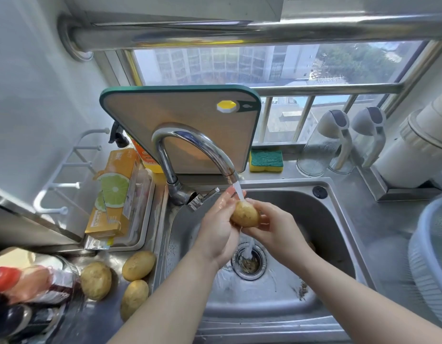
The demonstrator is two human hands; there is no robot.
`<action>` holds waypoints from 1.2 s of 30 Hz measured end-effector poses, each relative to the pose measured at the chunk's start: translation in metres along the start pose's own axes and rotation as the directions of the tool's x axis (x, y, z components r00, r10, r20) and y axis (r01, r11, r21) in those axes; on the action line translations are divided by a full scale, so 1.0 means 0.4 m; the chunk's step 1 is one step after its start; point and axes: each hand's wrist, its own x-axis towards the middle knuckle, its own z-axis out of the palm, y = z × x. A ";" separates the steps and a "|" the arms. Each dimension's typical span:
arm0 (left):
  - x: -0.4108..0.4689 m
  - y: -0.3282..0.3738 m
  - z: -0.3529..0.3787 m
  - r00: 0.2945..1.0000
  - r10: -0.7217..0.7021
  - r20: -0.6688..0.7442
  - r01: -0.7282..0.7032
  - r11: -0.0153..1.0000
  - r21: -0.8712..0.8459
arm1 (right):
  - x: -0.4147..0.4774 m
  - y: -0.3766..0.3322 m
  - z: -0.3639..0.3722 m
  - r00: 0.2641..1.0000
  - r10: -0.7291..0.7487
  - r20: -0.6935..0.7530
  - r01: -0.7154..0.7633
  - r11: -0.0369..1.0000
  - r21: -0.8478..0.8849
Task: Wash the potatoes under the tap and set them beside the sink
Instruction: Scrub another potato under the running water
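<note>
Yellow potato (244, 216), half hidden, is gripped by left hand (216, 232) and right hand (277, 227) fingers (261, 207).

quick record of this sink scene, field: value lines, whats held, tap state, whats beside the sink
in hands: one potato, over the sink
grip: left hand and right hand both hold it, one on each side
tap: tap running, stream lands on the potato
counter left of sink: three potatoes
behind tap: cutting board upright, sponge to its right
</note>
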 end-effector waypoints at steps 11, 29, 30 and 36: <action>0.012 0.003 0.012 0.979 0.071 -0.192 -0.048 0.992 0.119 | 0.016 -0.013 0.011 0.928 -0.364 -0.080 0.292 0.843 -0.452; -0.042 0.027 -0.017 0.999 -0.007 -0.032 0.022 0.867 0.497 | 0.017 -0.072 0.005 0.828 0.443 0.344 -0.560 0.684 0.468; -0.039 0.031 -0.012 1.000 -0.008 -0.027 0.020 0.873 0.486 | 0.027 -0.083 0.005 0.795 0.476 0.376 -0.607 0.608 0.512; -0.026 0.052 -0.017 0.999 0.050 0.015 -0.051 0.876 0.480 | 0.070 -0.104 0.012 0.682 0.555 0.476 -0.716 0.374 0.590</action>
